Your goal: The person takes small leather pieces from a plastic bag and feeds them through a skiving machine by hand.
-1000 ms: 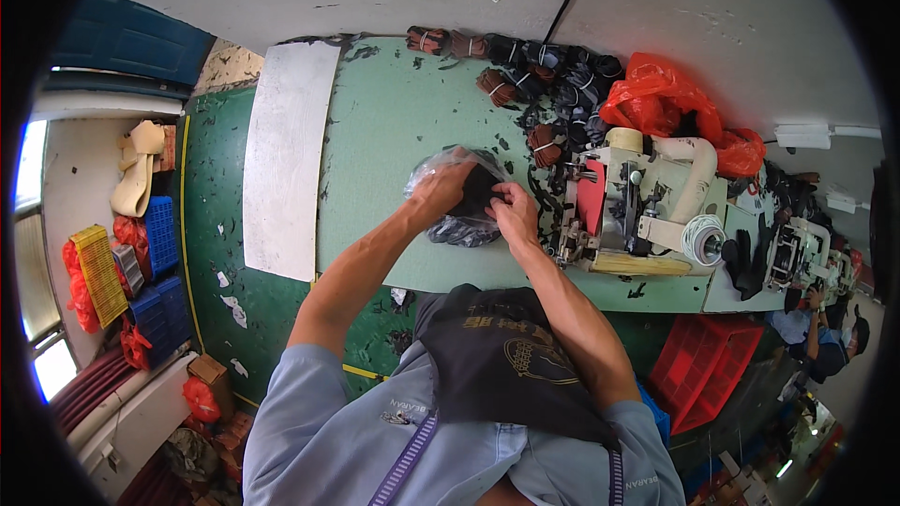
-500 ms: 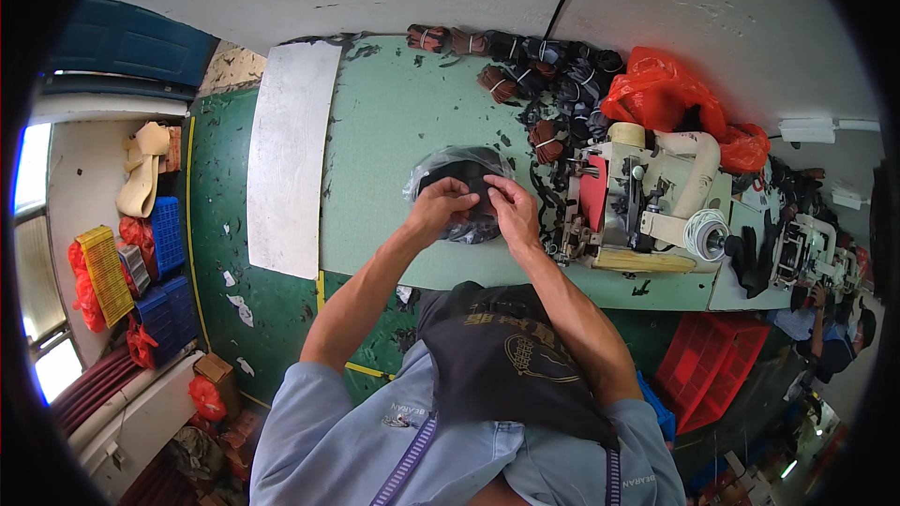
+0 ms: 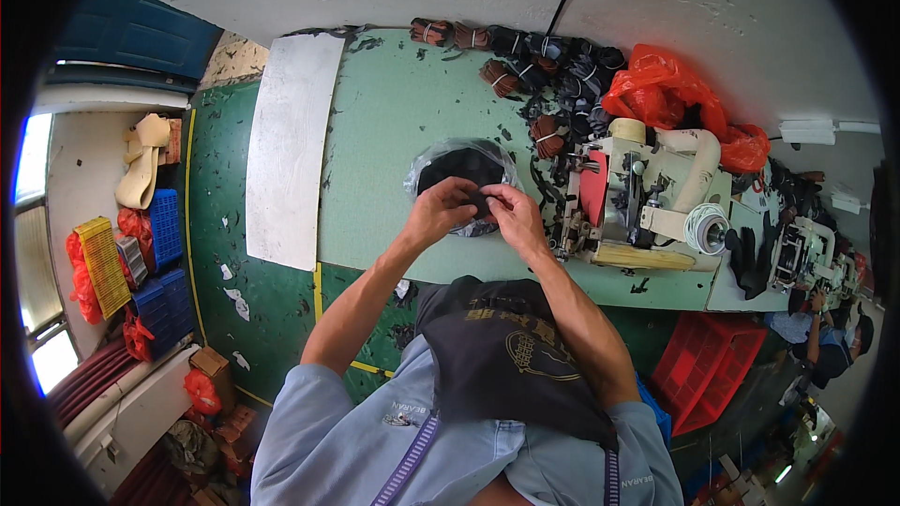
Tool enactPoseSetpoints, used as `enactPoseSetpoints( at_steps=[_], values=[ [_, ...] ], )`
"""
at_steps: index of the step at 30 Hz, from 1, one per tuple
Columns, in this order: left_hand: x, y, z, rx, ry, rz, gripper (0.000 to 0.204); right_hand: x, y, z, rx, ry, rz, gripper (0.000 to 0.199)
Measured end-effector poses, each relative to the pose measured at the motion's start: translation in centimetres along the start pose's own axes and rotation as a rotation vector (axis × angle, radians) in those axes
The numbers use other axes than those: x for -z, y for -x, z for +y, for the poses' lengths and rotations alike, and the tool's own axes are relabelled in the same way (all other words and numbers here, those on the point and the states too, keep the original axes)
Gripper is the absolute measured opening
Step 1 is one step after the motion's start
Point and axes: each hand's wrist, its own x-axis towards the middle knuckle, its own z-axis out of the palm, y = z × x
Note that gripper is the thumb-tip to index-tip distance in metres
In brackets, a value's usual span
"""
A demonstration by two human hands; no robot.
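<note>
On the pale green surface (image 3: 375, 131), in front of the person's dark apron (image 3: 511, 356), lies a clear plastic bag (image 3: 412, 180), its crumpled film ringing some black material (image 3: 461, 167). The left hand (image 3: 439, 213) and the right hand (image 3: 516, 217) come together over the near side of that material, nearly touching. The fingers of both are curled in, thumbs close to the fingertips; whether either pinches a fold of the material I cannot tell, as the hands cover the spot. To the left, well apart from the bag, a white board (image 3: 289, 150) lies along the end of the surface. To the right, dark scraps (image 3: 541, 173) are strewn between the bag and a cream-coloured machine (image 3: 689, 189), with a coil of white cord (image 3: 705, 232) at its right end. Tied brown and black bundles (image 3: 547, 135) are gathered toward the wall, and a red plastic bag (image 3: 652, 89) sits behind the machine. Lower down, at the right, stands a red crate (image 3: 708, 370)
</note>
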Motion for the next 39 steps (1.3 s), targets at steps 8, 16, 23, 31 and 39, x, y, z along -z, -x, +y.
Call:
enactPoseSetpoints(
  at_steps=[8,16,23,31,39],
  values=[
    [-0.1,-1.5,-0.8,0.035,-0.436,0.098,0.035,-0.1,0.6,0.2,-0.093,-0.143,-0.032,0.029],
    [-0.2,-6.9,-2.2,-0.46,-1.151,0.393,0.021,0.5,0.7,-1.3,-0.257,-0.235,0.012,0.033],
    [-0.1,-5.0,1.5,-0.143,-0.789,0.277,0.028,0.8,1.4,-3.1,-0.233,-0.192,0.139,0.02],
    [-1.4,0.4,2.7,0.134,-0.015,0.083,0.032,1.4,3.2,-3.8,-0.034,-0.141,0.092,0.014],
    [-8.3,4.6,5.7,-0.489,-0.771,0.16,0.017,4.5,8.8,-5.6,-0.152,-0.322,0.033,0.019]
  ],
)
